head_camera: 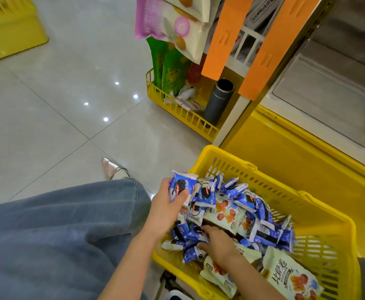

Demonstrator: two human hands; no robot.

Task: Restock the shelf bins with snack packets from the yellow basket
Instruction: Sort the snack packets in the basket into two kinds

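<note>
Gathering step: left hand (170, 203) clamped on blue packets (182, 184) at left rim of yellow basket (227, 156); right hand (218, 243) buried among packets, grip unclear. Next: lift handful to shelf bins (320, 100), far right.

cam: head-worn | faces fwd+down | near, over yellow basket (227, 155) | 1 view

the slotted yellow plastic basket (307, 195) runs off the bottom edge, so its near side is unseen. the right hand's (218, 245) fingertips are buried among the small blue snack packets (261, 211). the left hand's (166, 208) fingers are hidden behind the blue cookie packet (182, 185) it grips. a blurred yellow crate (8, 33) is cut by the top-left corner.
</note>
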